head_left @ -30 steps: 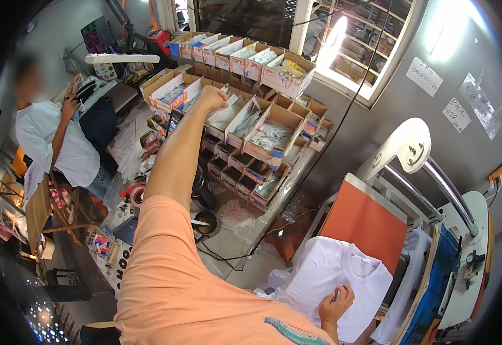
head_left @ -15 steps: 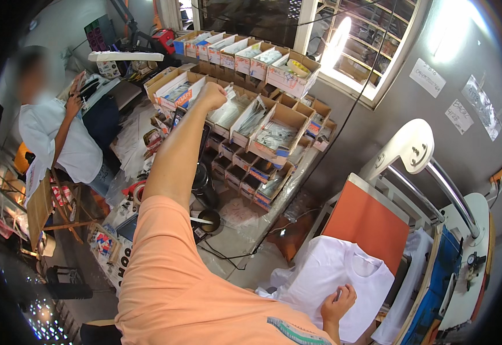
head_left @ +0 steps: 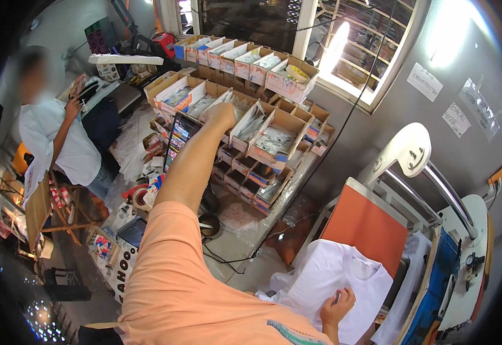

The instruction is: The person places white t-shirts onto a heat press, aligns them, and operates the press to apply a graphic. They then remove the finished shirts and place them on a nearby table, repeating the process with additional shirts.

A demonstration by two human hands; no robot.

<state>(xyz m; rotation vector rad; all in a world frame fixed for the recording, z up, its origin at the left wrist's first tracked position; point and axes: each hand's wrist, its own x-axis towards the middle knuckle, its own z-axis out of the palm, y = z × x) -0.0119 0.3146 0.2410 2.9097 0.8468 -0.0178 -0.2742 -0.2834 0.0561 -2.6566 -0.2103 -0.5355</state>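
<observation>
My left arm reaches forward, its hand (head_left: 220, 116) curled among cardboard compartments holding clear packets (head_left: 272, 141). Whatever its fingers may grip is hidden. Just left of this hand stands an upright screen (head_left: 179, 141) showing colourful tiles, partly behind my forearm. My right hand (head_left: 337, 303) rests on a white T-shirt (head_left: 366, 293), fingers curled round a small dark object that I cannot identify. The shirt lies over the lower part of a heat press with an orange platen (head_left: 363, 214).
A person (head_left: 55, 138) in white stands at left beside a wooden folding chair (head_left: 49, 213). An upper row of boxes (head_left: 285, 86) lines the window. The press's white swing head (head_left: 406, 144) is at right. Cables, a black cylinder (head_left: 207, 200) and a tape dispenser (head_left: 141, 197) sit on the cluttered table.
My left hand has come down and slightly right, nearer me, exposing more of the screen. My right hand stays on the shirt, nearly unmoved.
</observation>
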